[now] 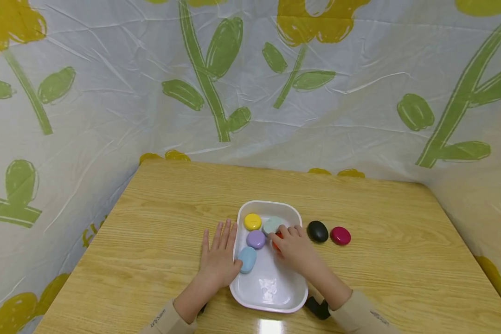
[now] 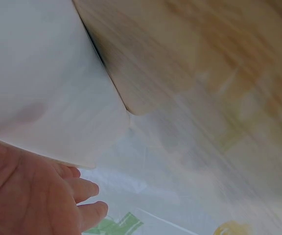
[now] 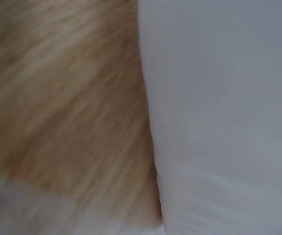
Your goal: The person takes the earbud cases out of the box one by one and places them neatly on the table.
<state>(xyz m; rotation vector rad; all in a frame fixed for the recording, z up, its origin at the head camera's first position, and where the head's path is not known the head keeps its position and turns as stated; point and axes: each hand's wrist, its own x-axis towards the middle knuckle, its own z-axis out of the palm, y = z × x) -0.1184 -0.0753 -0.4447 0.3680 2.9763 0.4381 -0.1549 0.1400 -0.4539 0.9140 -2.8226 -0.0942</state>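
Note:
Inside the white tray (image 1: 268,308), my right hand (image 1: 297,250) holds a smooth orange-red pebble-shaped piece (image 1: 277,243), partly hidden under its fingers. Just past those fingertips lies a pale green piece (image 1: 271,226). Yellow (image 1: 252,221), purple (image 1: 256,239) and light blue (image 1: 247,259) pieces sit along the tray's left side. My left hand (image 1: 218,264) lies against the tray's left wall, fingers straight and spread, with its thumb over the rim near the light blue piece. The left wrist view shows that palm (image 2: 33,191) beside the tray's outer wall (image 2: 58,88).
Right of the tray, a black piece (image 1: 317,231) and a dark pink piece (image 1: 341,236) lie on the wooden table (image 1: 401,269). A dark object (image 1: 317,308) is near the right sleeve. Flower-printed cloth (image 1: 121,93) hangs around the table. A pale surface fills much of the right wrist view.

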